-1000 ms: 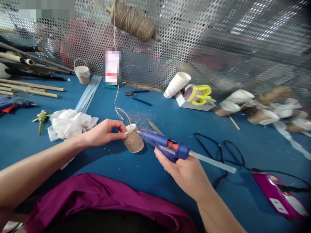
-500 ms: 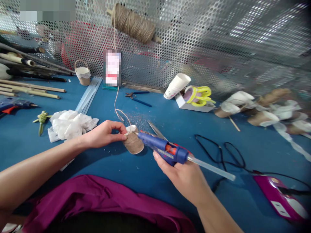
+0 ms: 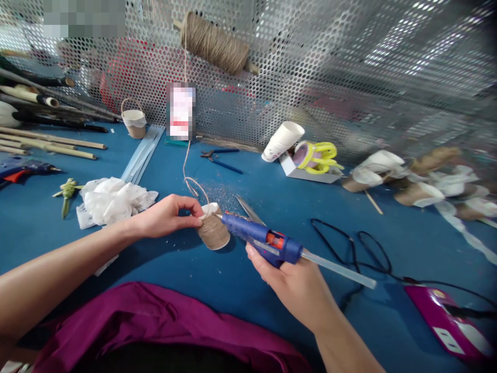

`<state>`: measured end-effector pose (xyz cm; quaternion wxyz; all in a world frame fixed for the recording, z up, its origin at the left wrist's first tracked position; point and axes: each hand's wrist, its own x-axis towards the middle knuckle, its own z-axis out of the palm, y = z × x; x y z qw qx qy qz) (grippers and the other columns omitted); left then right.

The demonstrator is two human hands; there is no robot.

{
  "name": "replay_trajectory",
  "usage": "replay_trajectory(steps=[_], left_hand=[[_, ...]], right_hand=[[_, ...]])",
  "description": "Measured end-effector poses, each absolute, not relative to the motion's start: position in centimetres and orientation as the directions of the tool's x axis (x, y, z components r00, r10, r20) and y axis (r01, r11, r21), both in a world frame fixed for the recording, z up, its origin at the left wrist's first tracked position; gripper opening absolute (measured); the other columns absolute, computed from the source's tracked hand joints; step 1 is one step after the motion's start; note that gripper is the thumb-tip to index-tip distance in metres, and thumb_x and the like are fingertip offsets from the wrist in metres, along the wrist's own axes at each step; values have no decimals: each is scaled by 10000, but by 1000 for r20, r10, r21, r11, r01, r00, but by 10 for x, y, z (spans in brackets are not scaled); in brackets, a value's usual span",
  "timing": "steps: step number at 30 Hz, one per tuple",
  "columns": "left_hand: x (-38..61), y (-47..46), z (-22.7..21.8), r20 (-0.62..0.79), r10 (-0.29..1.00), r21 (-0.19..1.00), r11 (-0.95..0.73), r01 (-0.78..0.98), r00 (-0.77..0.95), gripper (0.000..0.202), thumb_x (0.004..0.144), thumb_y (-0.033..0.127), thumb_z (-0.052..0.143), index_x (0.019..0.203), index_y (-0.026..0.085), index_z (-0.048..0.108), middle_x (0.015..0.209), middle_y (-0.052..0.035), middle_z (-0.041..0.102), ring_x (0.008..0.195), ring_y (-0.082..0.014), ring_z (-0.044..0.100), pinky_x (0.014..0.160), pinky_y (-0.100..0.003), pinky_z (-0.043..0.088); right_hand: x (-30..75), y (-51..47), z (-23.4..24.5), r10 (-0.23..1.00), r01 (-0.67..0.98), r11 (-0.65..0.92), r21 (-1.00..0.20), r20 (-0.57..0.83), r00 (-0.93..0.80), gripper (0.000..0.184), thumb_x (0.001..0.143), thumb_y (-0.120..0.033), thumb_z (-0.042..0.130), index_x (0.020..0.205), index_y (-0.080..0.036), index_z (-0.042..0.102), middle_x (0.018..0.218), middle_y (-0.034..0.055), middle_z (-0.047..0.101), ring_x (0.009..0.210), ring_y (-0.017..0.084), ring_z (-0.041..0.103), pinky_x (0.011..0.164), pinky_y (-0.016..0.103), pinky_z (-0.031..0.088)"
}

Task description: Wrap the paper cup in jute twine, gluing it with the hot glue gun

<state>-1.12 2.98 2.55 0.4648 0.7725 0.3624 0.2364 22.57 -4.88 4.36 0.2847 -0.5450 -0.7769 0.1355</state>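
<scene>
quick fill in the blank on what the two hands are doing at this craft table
1. The right hand grips a ____ glue gun.
2. Its nozzle points at a cup, pinched at the rim by the left hand and wrapped in brown ____.
3. A clear glue ____ sticks out of the gun's back.

Missing words: blue; twine; stick

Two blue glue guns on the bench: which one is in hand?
The glue gun in the right hand, nozzle at the twine-wrapped cup; the other gun lies alone at far left.
</scene>
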Motion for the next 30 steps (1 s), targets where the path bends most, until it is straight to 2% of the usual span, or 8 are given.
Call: replay_trajectory(steps=[3, 7, 15, 21, 30], left_hand=[[-13, 31, 26, 40, 765, 876, -336, 346, 642, 124, 784, 247, 536, 764, 128, 568, 793, -22, 620, 776, -132, 563, 753, -250, 437], [-14, 33, 25, 54, 740, 880, -353, 318, 671, 121, 801, 245, 521, 785, 132, 561, 852, -40, 627, 833, -143, 567, 805, -275, 437], [-14, 34, 22, 44, 739, 887, -338, 313, 672, 134, 810, 255, 514, 769, 135, 557, 812, -25, 612, 786, -133, 554, 760, -264, 443], [-14, 33, 22, 39, 737, 892, -330, 308, 675, 145, 813, 257, 509, 764, 128, 553, 791, -20, 596, 757, -121, 533, 730, -246, 438], [-14, 33, 23, 37, 735, 890, -333, 312, 677, 139, 813, 250, 509, 763, 128, 551, 776, -16, 585, 738, -115, 523, 711, -234, 433]], right_hand=[[229, -47, 43, 940, 765, 330, -553, 268, -212, 301, 811, -333, 521, 550, -193, 568, 467, -12, 588, 429, 145, 579, 466, 246, 479], [230, -46, 44, 958, 767, 274, -581, 237, -163, 308, 801, -328, 534, 528, -187, 547, 387, -39, 516, 328, 115, 499, 387, 228, 422], [230, -50, 42, 956, 757, 287, -587, 220, -193, 350, 815, -365, 508, 509, -203, 564, 373, -30, 517, 386, 145, 546, 435, 245, 459], [229, -47, 44, 961, 771, 267, -578, 222, -167, 281, 801, -327, 521, 569, -181, 579, 375, -42, 508, 333, 118, 502, 378, 228, 419], [229, -49, 42, 959, 752, 281, -596, 209, -193, 318, 813, -344, 512, 538, -197, 576, 362, -39, 508, 334, 124, 505, 356, 230, 422]])
